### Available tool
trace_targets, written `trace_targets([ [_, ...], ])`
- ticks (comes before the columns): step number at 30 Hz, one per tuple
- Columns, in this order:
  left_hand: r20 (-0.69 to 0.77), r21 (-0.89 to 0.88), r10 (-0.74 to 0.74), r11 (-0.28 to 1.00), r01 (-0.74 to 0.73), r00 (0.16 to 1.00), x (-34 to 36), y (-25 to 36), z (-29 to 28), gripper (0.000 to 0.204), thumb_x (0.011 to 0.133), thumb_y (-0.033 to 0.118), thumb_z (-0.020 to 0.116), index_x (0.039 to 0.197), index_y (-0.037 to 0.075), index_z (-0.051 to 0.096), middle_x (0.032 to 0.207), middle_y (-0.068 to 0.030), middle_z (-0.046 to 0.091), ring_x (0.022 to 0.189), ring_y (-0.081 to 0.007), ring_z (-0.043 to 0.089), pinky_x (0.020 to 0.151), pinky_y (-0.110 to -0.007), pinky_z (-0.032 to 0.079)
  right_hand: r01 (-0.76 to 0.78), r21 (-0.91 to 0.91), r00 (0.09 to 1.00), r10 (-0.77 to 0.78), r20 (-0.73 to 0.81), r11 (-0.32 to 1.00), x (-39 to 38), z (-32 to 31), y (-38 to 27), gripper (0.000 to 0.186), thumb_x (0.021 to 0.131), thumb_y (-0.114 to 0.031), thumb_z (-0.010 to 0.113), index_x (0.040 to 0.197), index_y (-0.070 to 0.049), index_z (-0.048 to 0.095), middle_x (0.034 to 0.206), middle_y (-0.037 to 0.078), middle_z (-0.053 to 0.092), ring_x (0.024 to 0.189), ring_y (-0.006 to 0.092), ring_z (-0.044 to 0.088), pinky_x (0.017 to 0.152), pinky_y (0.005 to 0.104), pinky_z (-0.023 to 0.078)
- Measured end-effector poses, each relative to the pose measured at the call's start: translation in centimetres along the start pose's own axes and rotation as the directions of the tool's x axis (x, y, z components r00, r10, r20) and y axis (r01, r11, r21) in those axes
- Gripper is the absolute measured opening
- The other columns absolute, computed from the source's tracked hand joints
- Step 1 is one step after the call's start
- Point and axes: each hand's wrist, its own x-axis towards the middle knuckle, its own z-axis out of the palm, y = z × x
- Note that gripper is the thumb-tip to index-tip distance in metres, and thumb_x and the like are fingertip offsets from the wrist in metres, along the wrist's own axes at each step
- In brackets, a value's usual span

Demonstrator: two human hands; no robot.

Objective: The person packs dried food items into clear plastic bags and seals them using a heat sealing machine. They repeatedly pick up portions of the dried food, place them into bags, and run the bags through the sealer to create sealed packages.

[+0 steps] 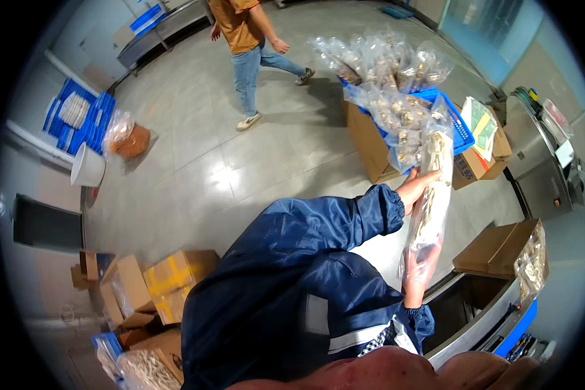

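I hold a long clear plastic bag [433, 195] filled with pale dried strips upright between both hands. My left hand [415, 190] reaches across in a blue sleeve and grips the bag's upper part. My right hand [420, 270] holds the bag's lower end and shows through the plastic. Just behind the bag stands a blue crate [460, 130] on cardboard boxes, heaped with several similar filled bags [387, 71].
Another person [247, 39] in an orange shirt and jeans walks across the grey floor at the back. A steel machine [539, 169] stands at the right, an open cardboard box [500, 250] and steel bench [481, 322] below it. Cardboard boxes [169, 279] lie lower left; a white bucket [88, 168] and blue crates [78, 117] lie left.
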Motion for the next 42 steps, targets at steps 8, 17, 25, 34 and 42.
trace_targets([
  [8,0.126,-0.121,0.155,0.983,-0.14,0.98,-1.7,-2.0,4.3,0.035,0.099,0.036,0.059,0.118,0.007,0.064,0.106,-0.0085,0.072,0.099,-0.0203,0.068,0.092,-0.036,0.054,0.03,0.113,0.999,-0.031,0.007,0.993,-10.2,-4.7,-3.9,0.066,0.096,0.004,0.053,0.157,-0.002,0.029,0.151,0.02,0.045,0.139,0.0294,0.047,0.114,0.0389,0.037],
  [17,0.538,0.294,-0.191,0.955,0.03,0.821,-10.3,-13.6,21.2,0.058,0.103,0.053,0.045,0.136,0.007,0.057,0.123,-0.0109,0.068,0.11,-0.0269,0.066,0.098,-0.042,0.053,0.133,-0.097,0.714,-0.164,-0.68,0.986,-26.1,-15.8,-8.7,0.076,0.085,-0.018,0.079,0.149,-0.008,0.041,0.148,0.013,0.046,0.126,0.026,0.056,0.097,0.0372,0.05],
  [25,0.65,0.624,-0.473,0.779,-0.062,0.594,-23.0,-30.1,25.7,0.054,0.104,0.048,0.045,0.14,0.008,0.051,0.133,-0.006,0.059,0.119,-0.0214,0.059,0.101,-0.037,0.049,-0.252,-0.483,0.119,-0.469,-0.875,0.838,-39.7,-14.1,-6.6,0.017,0.089,-0.007,0.07,0.104,0.002,0.071,0.096,0.019,0.073,0.083,0.0358,0.071,0.073,0.0387,0.056],
  [34,0.72,0.668,-0.515,0.697,-0.262,0.466,-23.8,-36.8,31.3,0.07,0.1,0.055,0.044,0.154,0.01,0.037,0.155,-0.0128,0.042,0.14,-0.0299,0.042,0.114,-0.045,0.038,-0.463,-0.022,-0.298,-0.179,-0.938,0.886,-49.8,-10.2,-2.4,0.014,0.091,-0.008,0.07,0.105,-0.004,0.071,0.087,0.013,0.073,0.078,0.0259,0.071,0.07,0.0347,0.055],
  [42,0.528,0.822,-0.758,0.569,-0.006,0.383,-10.8,-40.4,36.4,0.074,0.099,0.061,0.044,0.154,0.011,0.038,0.152,-0.0121,0.044,0.135,-0.0296,0.046,0.113,-0.045,0.037,-0.531,0.571,-0.847,-0.385,-0.366,0.626,-73.0,-8.8,13.3,0.021,0.093,-0.019,0.061,0.103,-0.005,0.072,0.095,0.019,0.073,0.086,0.0383,0.069,0.074,0.045,0.054],
])
